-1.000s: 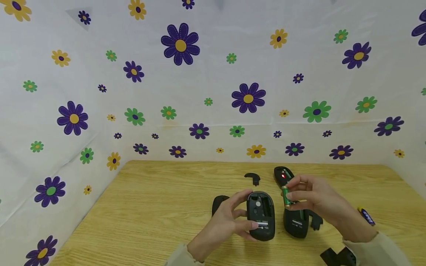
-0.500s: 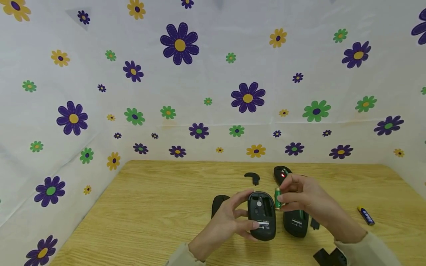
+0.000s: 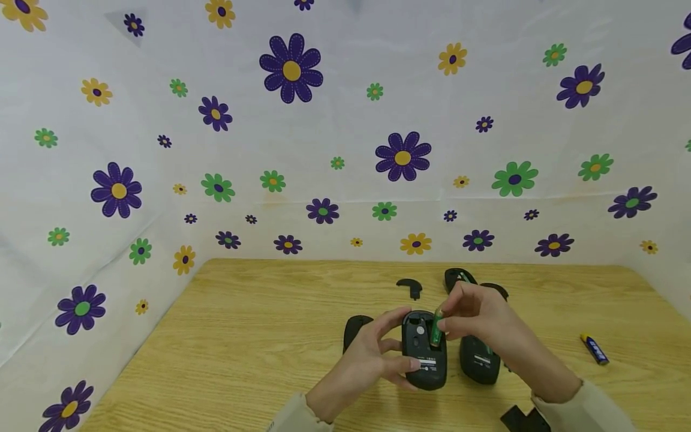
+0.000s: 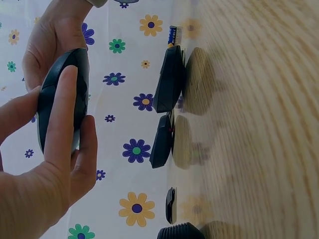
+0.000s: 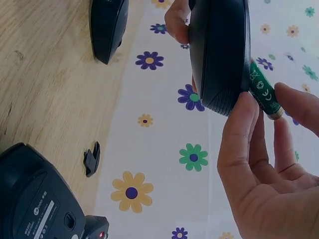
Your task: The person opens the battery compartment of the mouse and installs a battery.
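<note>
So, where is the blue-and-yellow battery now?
In the head view, the blue-and-yellow battery lies on the table, right of the right hand.

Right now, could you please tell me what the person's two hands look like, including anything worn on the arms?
The bare left hand and bare right hand show no gloves or rings. The pale cream fabric left sleeve and matching right sleeve look plain and stop short of the hands.
</note>
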`<state>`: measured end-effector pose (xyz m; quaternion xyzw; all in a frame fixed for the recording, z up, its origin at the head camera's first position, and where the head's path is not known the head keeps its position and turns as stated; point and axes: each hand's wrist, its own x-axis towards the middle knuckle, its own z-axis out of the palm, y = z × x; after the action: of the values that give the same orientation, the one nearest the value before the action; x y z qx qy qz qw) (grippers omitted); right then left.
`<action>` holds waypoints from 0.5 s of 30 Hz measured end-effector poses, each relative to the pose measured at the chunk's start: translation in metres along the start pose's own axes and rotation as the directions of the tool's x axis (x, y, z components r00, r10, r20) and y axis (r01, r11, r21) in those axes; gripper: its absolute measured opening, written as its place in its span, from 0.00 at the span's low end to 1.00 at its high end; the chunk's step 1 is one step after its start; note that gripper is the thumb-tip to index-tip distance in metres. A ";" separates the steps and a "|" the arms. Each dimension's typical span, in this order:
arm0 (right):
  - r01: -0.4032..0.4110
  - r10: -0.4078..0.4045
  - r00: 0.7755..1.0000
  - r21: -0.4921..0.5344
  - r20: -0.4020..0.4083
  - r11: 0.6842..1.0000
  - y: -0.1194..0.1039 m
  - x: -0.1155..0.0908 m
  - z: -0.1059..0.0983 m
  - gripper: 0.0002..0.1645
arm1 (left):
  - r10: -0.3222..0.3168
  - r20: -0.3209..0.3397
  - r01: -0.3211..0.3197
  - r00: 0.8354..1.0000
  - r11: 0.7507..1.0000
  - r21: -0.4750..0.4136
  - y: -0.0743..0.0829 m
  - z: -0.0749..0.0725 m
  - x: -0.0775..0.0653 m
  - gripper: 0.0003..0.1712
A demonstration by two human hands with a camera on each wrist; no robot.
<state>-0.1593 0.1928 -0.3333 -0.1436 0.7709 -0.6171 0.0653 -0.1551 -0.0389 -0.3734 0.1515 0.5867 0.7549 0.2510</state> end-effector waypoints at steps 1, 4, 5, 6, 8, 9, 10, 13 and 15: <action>-0.003 0.003 1.000 -0.010 -0.005 1.000 -0.001 0.000 0.001 0.13 | 0.002 0.001 -0.002 1.000 1.000 0.002 0.000 0.000 0.000 0.46; -0.014 0.012 1.000 -0.058 -0.024 0.998 -0.003 0.000 0.004 0.13 | 0.009 0.002 -0.009 1.000 1.000 0.010 0.001 0.000 0.000 0.46; -0.013 0.011 1.000 -0.075 -0.027 0.997 -0.003 0.000 0.005 0.12 | 0.012 0.002 -0.012 1.000 1.000 0.014 0.001 0.000 -0.001 0.45; -0.011 0.009 1.000 -0.091 -0.027 0.996 -0.003 0.000 0.006 0.12 | 0.015 0.003 -0.015 1.000 1.000 0.018 0.001 0.000 -0.001 0.45; -0.002 0.000 1.000 -0.111 -0.024 0.994 -0.003 0.000 0.007 0.11 | 0.017 0.001 -0.017 1.000 1.000 0.022 0.002 0.000 -0.001 0.45; -0.001 -0.002 1.000 -0.114 -0.026 0.993 -0.003 0.000 0.008 0.11 | 0.018 0.001 -0.018 1.000 1.000 0.023 0.002 0.000 -0.001 0.45; 0.004 -0.007 1.000 -0.114 -0.029 0.993 -0.003 -0.001 0.008 0.10 | 0.018 0.001 -0.018 1.000 1.000 0.023 0.003 0.000 -0.001 0.45; -0.023 0.019 0.999 -0.089 -0.051 0.996 -0.001 -0.001 0.008 0.10 | 0.017 0.004 -0.017 1.000 1.000 0.017 0.003 0.000 -0.002 0.45; -0.057 0.055 0.997 -0.050 -0.049 0.997 0.001 -0.002 0.007 0.11 | 0.020 0.007 -0.020 1.000 1.000 0.011 0.004 -0.001 -0.003 0.45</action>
<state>-0.1556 0.1868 -0.3365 -0.1087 0.7915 -0.5984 0.0604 -0.1540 -0.0415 -0.3700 0.1613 0.5886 0.7534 0.2447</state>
